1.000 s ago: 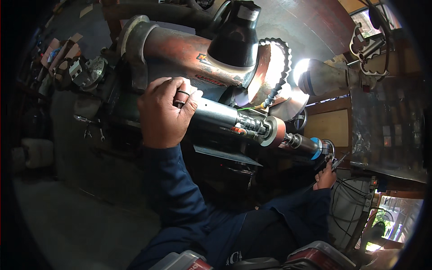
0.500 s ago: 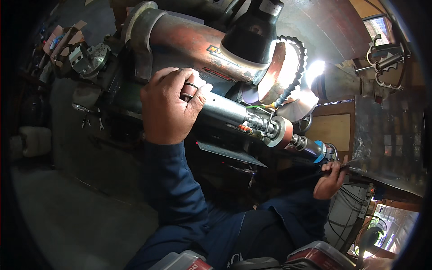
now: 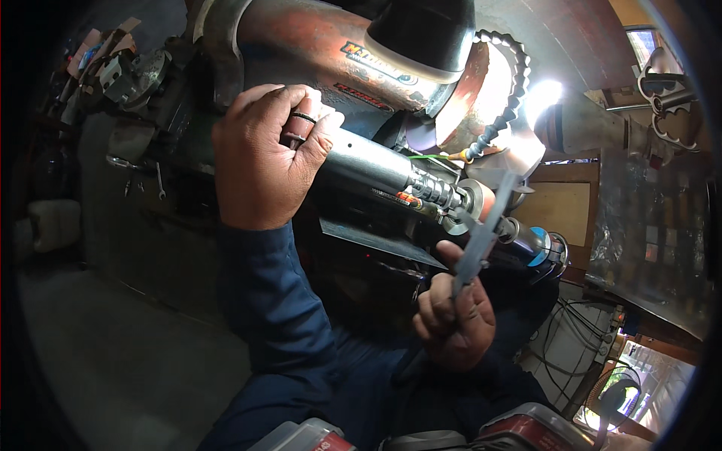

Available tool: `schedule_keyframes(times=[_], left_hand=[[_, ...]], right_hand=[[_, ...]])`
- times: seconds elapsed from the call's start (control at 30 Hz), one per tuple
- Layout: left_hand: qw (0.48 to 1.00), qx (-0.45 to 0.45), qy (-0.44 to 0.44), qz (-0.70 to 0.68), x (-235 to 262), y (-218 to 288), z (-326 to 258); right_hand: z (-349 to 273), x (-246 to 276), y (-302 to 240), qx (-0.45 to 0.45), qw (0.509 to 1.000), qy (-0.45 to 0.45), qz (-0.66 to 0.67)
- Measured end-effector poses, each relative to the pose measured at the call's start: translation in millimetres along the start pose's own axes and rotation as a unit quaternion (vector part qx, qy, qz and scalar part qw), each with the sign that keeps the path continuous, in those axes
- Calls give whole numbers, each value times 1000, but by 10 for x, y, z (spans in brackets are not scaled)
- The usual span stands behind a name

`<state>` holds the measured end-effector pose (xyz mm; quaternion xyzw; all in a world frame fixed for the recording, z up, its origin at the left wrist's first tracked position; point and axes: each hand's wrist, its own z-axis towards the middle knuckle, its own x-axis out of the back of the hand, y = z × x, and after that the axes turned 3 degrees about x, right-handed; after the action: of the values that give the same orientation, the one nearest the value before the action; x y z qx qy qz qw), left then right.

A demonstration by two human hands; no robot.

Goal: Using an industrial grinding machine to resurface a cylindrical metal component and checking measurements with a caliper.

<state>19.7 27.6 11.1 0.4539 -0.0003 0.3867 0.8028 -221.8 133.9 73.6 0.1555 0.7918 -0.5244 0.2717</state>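
Observation:
My left hand (image 3: 263,158) is closed at the left end of a smooth metal cylinder (image 3: 368,161). A reddish-brown rounded piece with dark bands (image 3: 301,126) shows between its thumb and fingers; what it belongs to is hidden. My right hand (image 3: 455,319) grips a grey metal caliper (image 3: 481,244), slightly blurred, pointing up and away. The caliper's upper part crosses in front of a reddish collar (image 3: 471,197) on the shaft line. A stepped, shiny spindle part (image 3: 436,192) joins the cylinder to that collar. Whether the caliper touches the collar I cannot tell.
Behind stands a worn red machine body (image 3: 301,45) with a black lamp shade (image 3: 421,34). A segmented coolant hose (image 3: 519,83) curves down beside a bright wheel guard. A flat metal plate (image 3: 376,244) juts out below the cylinder. Wrenches (image 3: 159,182) hang at left; a fan (image 3: 617,395) stands lower right.
My right hand has moved left from the far right end of the machine, bringing the caliper up before the collar. My left hand keeps its grip; the view has shifted slightly.

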Motion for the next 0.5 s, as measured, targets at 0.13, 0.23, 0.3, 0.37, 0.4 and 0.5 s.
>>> schedule_keyframes(times=[0.13,0.23,0.3,0.37,0.4,0.5], left_hand=[[1000,-10,5,-3,-6,9,2],[1000,-31,-1,5,17,33,12],[1000,-27,3,9,32,33,-6],[1000,-25,6,6,21,21,-21],[1000,-30,9,-2,9,10,-20],[1000,-21,10,-11,45,21,-27]], right_hand=[[15,9,123,-23,1000,21,-5],[36,24,156,-29,999,43,-14],[60,29,167,-43,998,47,1],[75,8,160,-49,997,62,13],[90,5,154,-49,997,63,11],[111,-40,150,-76,994,79,23]])
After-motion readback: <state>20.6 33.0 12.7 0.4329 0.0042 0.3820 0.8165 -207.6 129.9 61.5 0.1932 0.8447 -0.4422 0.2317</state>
